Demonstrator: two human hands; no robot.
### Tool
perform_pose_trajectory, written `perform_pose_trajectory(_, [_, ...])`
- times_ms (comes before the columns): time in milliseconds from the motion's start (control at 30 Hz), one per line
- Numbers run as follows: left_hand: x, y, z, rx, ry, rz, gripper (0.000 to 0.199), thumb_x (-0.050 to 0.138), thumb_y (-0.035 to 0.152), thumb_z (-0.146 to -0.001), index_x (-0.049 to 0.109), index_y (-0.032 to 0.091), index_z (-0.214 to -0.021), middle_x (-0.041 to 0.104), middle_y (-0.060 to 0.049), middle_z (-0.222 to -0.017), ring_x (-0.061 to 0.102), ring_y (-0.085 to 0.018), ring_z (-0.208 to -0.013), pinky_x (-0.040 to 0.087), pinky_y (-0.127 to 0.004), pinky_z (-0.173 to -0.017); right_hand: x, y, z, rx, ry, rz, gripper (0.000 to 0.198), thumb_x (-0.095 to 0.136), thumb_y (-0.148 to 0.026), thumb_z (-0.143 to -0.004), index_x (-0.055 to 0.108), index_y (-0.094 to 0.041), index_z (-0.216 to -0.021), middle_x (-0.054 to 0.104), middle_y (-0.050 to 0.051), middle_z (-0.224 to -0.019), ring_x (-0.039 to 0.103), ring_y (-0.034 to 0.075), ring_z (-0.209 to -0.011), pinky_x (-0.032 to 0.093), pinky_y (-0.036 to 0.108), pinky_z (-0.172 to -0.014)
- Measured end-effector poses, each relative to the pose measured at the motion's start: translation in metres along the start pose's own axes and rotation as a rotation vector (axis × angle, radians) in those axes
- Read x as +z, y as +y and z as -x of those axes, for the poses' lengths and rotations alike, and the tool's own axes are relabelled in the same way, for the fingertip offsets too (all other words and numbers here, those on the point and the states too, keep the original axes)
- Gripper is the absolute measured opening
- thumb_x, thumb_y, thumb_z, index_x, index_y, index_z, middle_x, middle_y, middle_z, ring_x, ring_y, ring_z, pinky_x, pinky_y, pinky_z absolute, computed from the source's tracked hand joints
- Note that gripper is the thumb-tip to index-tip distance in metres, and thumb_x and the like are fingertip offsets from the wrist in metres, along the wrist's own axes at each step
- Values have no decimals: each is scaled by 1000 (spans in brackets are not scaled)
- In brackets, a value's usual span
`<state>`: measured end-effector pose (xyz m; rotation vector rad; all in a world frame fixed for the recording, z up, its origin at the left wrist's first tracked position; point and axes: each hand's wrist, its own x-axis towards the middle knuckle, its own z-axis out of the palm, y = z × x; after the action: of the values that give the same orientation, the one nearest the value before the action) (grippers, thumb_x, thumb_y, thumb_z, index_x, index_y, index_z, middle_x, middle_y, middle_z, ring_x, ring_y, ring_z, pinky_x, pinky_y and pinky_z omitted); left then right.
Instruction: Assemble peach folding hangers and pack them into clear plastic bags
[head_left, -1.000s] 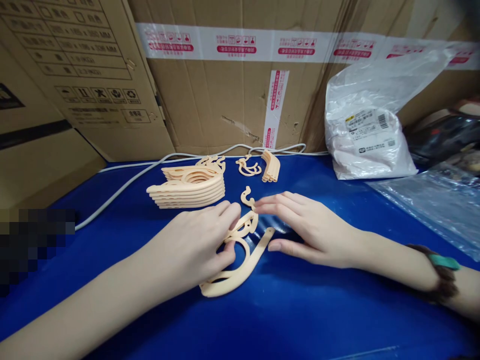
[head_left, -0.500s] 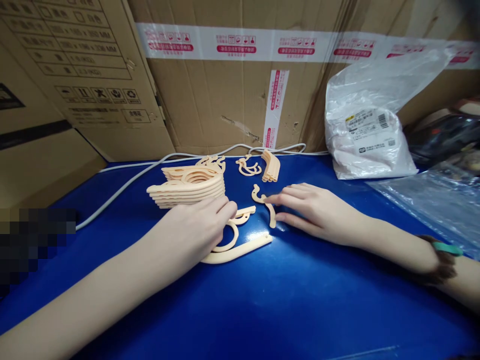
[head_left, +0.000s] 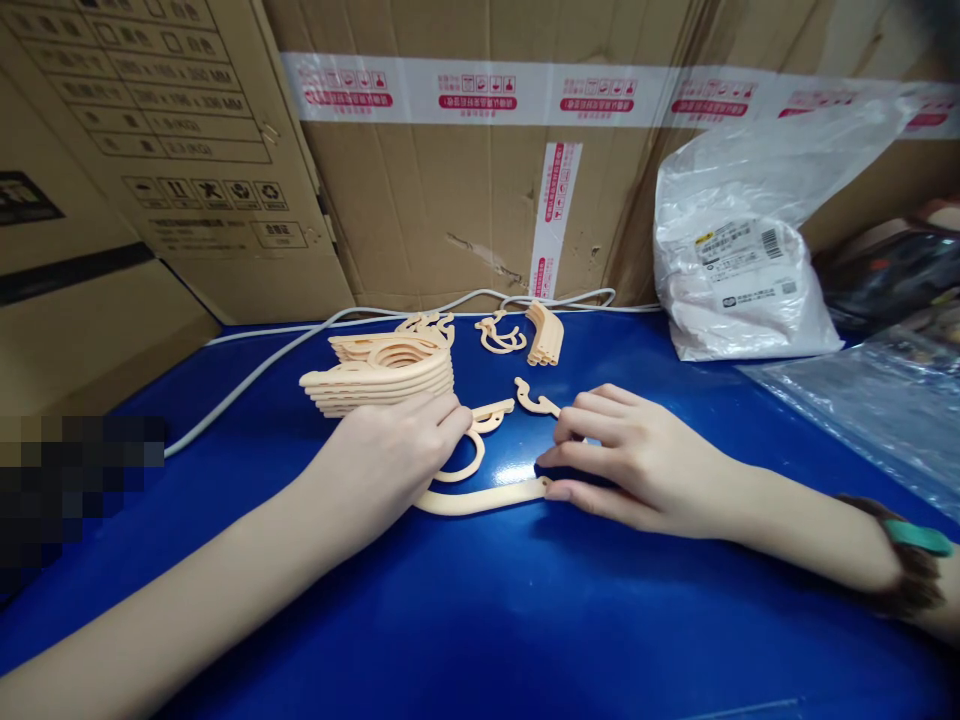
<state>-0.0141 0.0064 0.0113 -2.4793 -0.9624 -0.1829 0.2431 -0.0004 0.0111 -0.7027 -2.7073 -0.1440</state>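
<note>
On the blue worktop (head_left: 525, 620) a peach plastic hanger body (head_left: 480, 495) lies flat, just in front of the stack of hangers (head_left: 382, 375). The left hand (head_left: 390, 460) presses down on its near-stack end, grip closed over the curved part. The right hand (head_left: 637, 460), to the right of the stack, pinches a small hook piece (head_left: 534, 398) between fingertips, thumb touching the hanger body's right tip. Loose hook parts (head_left: 525, 335) lie just right of the stack; a white plastic bag (head_left: 742, 270) sits well to its right.
</note>
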Motion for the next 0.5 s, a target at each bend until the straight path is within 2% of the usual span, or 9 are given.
perform_pose_trajectory(100, [-2, 1, -1, -36, -61, -18, 24, 42, 8, -92, 63, 18, -86, 61, -5, -73, 61, -22, -64, 32, -30, -47, 2, 1, -1, 21, -1, 29, 34, 43, -35, -100, 71, -16, -99, 68, 8, -91, 58, 20, -79, 42, 36, -74])
perform_pose_trajectory(167, [-3, 2, -2, -45, -82, -8, 23, 42, 8, -92, 63, 17, -88, 61, -5, -75, 62, -23, -67, 34, -30, -48, 3, 6, 0, 57, -9, 53, 32, 43, -33, -100, 67, -17, -113, 69, 11, -108, 62, 22, -92, 45, 38, -81])
perform_pose_trajectory(233, [-5, 2, -2, -44, -98, 20, 22, 43, 6, -91, 63, 16, -91, 63, -7, -84, 64, -24, -78, 40, -30, -52, 5, 11, 1, 78, -41, 60, 34, 44, -32, -99, 61, -17, -125, 65, 12, -125, 60, 24, -109, 45, 40, -91])
perform_pose_trajectory(300, [-6, 4, -3, -38, -85, 46, 22, 44, 5, -90, 63, 15, -97, 64, -9, -93, 63, -27, -89, 45, -31, -57, 6, 16, 2, 87, -69, 46, 36, 44, -32, -100, 58, -17, -130, 63, 11, -131, 58, 24, -117, 43, 41, -97])
perform_pose_trajectory(400, [-10, 12, -4, -27, -7, 111, 20, 43, 12, -93, 62, 14, -102, 64, -10, -96, 62, -28, -94, 50, -35, -66, 5, 19, 2, 109, -39, 40, 31, 44, -33, -100, 62, -15, -119, 70, 10, -114, 64, 22, -102, 45, 39, -92])
perform_pose_trajectory(500, [-12, 22, -3, -23, 26, 320, 20, 44, 27, -97, 59, 16, -104, 63, -10, -108, 60, -27, -102, 52, -39, -79, 3, 20, 2, 152, 39, 82, 27, 45, -32, -100, 65, -15, -105, 71, 7, -91, 63, 19, -82, 45, 35, -79])
